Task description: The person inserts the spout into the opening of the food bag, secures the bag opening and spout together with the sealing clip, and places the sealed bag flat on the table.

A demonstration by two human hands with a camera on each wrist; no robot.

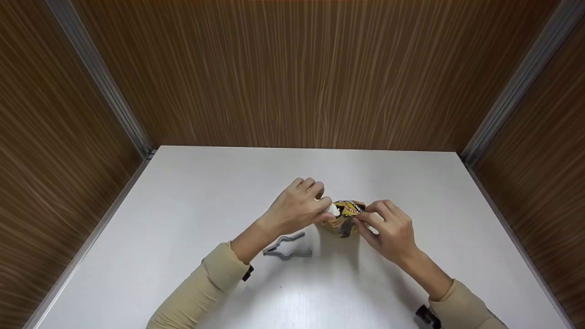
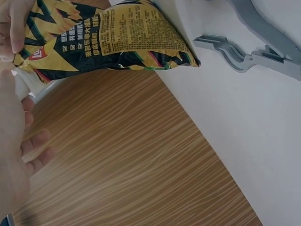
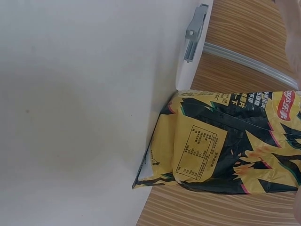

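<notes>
A person is standing a small yellow and black crinkly foil snack bag (image 1: 343, 220) upright on the white tabletop (image 1: 183, 219), a little right of the centre of the head view. The left hand (image 1: 297, 208) is pinching the top of the bag from the left, fingers curled, and the right hand (image 1: 388, 228) is pinching the same top edge from the right, so both hands are meeting at the bag's mouth and covering most of it from above.

The wrist views are giving what the head view is hiding. In the left wrist view the snack bag (image 2: 103, 37) is filling the upper left of the frame, showing printed text panels and a red logo, with fingertips (image 2: 14, 28) gripping its end. In the right wrist view the snack bag (image 3: 225, 141) is sitting in the lower right, its bottom seam touching the tabletop and a boxed table of print facing the camera.

A grey plastic bag clip (image 1: 287, 246), lying open on the table, is sitting just below the left wrist in the head view, near the bag but apart from it. It is also showing in the upper right of the left wrist view (image 2: 249, 47) and at the top of the right wrist view (image 3: 194, 30). Wood-grain walls (image 1: 292, 73) are enclosing the table on three sides.
</notes>
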